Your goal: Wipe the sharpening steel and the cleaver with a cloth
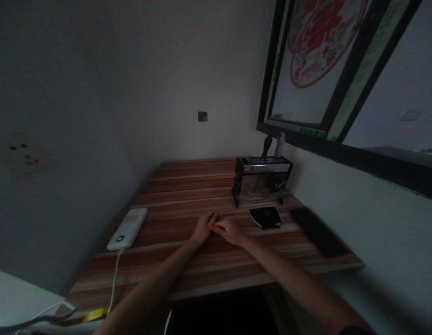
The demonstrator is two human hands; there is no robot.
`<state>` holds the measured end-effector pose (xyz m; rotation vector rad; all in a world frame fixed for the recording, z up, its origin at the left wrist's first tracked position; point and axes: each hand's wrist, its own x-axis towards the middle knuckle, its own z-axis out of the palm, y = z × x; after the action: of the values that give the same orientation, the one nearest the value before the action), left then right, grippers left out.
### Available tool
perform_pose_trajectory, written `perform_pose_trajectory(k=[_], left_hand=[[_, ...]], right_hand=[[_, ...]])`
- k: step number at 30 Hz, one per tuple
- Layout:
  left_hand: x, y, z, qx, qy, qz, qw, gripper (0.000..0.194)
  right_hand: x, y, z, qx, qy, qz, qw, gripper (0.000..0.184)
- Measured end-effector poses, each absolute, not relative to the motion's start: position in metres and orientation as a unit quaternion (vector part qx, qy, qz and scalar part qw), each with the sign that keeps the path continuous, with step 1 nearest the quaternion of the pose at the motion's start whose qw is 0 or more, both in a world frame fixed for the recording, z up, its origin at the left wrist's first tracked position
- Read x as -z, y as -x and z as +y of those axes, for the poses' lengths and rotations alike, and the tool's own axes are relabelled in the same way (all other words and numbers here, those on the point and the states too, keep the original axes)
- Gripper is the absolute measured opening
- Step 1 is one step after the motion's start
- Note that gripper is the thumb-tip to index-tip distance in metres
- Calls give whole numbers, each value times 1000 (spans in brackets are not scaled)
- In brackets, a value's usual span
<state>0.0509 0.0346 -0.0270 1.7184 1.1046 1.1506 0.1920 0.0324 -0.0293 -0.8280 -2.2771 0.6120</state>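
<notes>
My left hand (204, 227) and my right hand (230, 230) rest together on the wood-grain table (188, 186). Their fingertips touch, with the fingers of both hands curled and closed. Nothing shows between them. To the right of my right hand lies a small flat black item (266, 217), like a pouch or booklet, with pale edges. Behind that stands a black holder (263, 181) with a clear, shiny front. A black handle (266, 146) and a pale, wrapped-looking handle (280, 144) stick up from its top.
A white power bank (128, 228) with a white cable (114, 279) lies at the left. A long, flat black object (319, 231) is near the right edge. Walls border the table, and a dark-framed window (307, 130) is at the right. Yellow tape (95, 314) shows at lower left.
</notes>
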Motion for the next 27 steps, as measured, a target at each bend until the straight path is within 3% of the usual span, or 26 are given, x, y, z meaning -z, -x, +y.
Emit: perform_pose_trajectory(k=[27], left_hand=[[32, -46, 44, -428, -675, 442, 408, 32]], right_hand=[[32, -195, 44, -481, 320, -742, 340, 57]])
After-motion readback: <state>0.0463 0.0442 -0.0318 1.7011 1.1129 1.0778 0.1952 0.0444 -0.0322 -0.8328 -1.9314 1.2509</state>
